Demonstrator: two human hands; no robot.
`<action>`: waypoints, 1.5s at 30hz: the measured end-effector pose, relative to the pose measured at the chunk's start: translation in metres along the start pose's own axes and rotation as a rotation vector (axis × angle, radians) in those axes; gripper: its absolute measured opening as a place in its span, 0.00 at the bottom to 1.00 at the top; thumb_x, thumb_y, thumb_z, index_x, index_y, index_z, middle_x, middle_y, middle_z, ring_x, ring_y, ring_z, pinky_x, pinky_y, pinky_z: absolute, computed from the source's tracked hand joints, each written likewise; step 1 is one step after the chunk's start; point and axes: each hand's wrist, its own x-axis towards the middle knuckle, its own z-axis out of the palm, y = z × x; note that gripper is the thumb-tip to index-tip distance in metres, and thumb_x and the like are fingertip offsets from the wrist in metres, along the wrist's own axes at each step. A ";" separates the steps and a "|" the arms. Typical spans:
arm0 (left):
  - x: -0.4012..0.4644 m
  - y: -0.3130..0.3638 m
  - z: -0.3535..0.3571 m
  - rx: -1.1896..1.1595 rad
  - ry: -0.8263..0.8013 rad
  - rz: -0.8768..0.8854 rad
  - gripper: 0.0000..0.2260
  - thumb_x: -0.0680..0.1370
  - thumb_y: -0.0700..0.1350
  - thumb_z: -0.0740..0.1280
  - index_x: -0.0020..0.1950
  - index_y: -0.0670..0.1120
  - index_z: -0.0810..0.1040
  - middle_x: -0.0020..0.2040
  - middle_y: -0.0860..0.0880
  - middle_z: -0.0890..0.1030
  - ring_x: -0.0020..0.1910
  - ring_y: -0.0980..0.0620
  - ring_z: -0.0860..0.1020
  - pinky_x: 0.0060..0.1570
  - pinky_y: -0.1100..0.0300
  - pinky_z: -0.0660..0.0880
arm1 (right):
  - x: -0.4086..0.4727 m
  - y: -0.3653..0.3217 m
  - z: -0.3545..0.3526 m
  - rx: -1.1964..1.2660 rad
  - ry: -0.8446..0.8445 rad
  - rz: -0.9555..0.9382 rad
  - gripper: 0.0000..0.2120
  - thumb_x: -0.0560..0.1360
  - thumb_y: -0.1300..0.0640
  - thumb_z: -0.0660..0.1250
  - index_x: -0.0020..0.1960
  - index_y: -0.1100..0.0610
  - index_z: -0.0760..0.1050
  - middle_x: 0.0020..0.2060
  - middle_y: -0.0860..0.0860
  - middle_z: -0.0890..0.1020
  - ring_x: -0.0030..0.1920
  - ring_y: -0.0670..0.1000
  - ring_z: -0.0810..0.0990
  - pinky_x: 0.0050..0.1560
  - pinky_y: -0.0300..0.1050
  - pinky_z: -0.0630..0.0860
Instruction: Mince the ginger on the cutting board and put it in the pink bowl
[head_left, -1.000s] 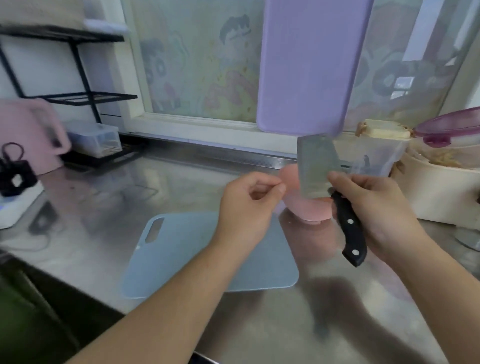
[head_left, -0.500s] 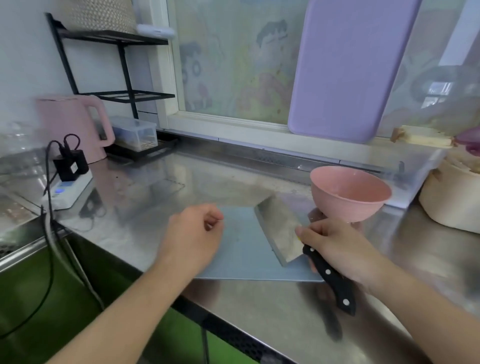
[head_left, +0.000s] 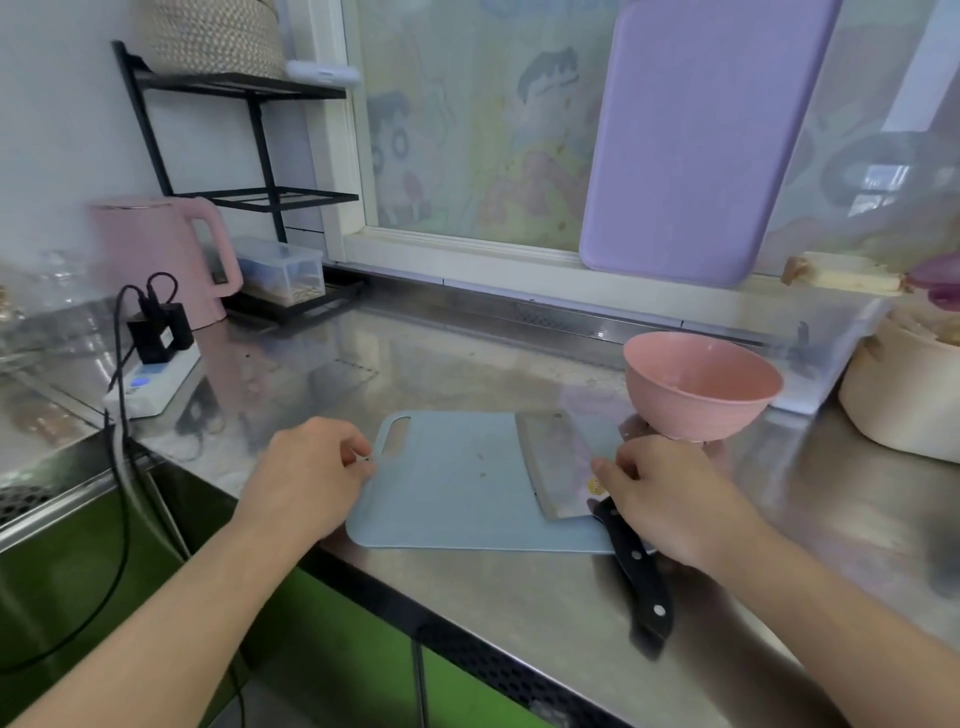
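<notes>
A light blue cutting board (head_left: 457, 499) lies on the steel counter near its front edge, with only a few tiny ginger specks (head_left: 483, 466) on it. The pink bowl (head_left: 701, 387) stands just beyond the board's right far corner; its contents are not visible. A cleaver (head_left: 558, 467) with a black handle lies flat on the board's right side, handle hanging past the near edge. My right hand (head_left: 670, 499) rests over the blade-handle joint, fingers on it. My left hand (head_left: 311, 473) is curled at the board's left edge, beside the handle hole.
A pink kettle (head_left: 161, 254), a power strip (head_left: 156, 382) with cables and a black rack (head_left: 249, 192) sit at the back left. A purple board (head_left: 696, 140) leans on the window. A cream pot (head_left: 904, 400) stands at the right. The counter's front edge (head_left: 467, 613) is close.
The cleaver went from upright at the pink bowl down to lying flat on the board. My left hand left the blade and moved to the board's left edge.
</notes>
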 end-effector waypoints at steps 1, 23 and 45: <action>0.001 0.000 0.001 -0.004 0.003 0.005 0.03 0.79 0.49 0.72 0.48 0.57 0.84 0.46 0.58 0.83 0.44 0.57 0.80 0.40 0.58 0.75 | 0.000 0.001 -0.001 0.004 0.008 -0.002 0.25 0.82 0.45 0.63 0.31 0.57 0.73 0.33 0.54 0.81 0.36 0.57 0.80 0.43 0.55 0.81; 0.015 0.196 0.029 -0.533 -0.085 0.400 0.04 0.75 0.43 0.76 0.42 0.50 0.85 0.39 0.54 0.86 0.37 0.58 0.82 0.40 0.63 0.76 | 0.010 0.024 -0.010 0.057 0.065 0.055 0.20 0.76 0.48 0.61 0.30 0.58 0.71 0.32 0.52 0.81 0.37 0.59 0.80 0.45 0.55 0.81; 0.031 0.300 0.106 -0.444 -0.146 0.658 0.11 0.76 0.36 0.70 0.49 0.51 0.86 0.42 0.57 0.85 0.41 0.63 0.82 0.48 0.65 0.79 | 0.016 0.042 -0.009 0.055 0.084 -0.005 0.13 0.78 0.54 0.60 0.39 0.57 0.78 0.36 0.53 0.82 0.40 0.56 0.81 0.45 0.48 0.80</action>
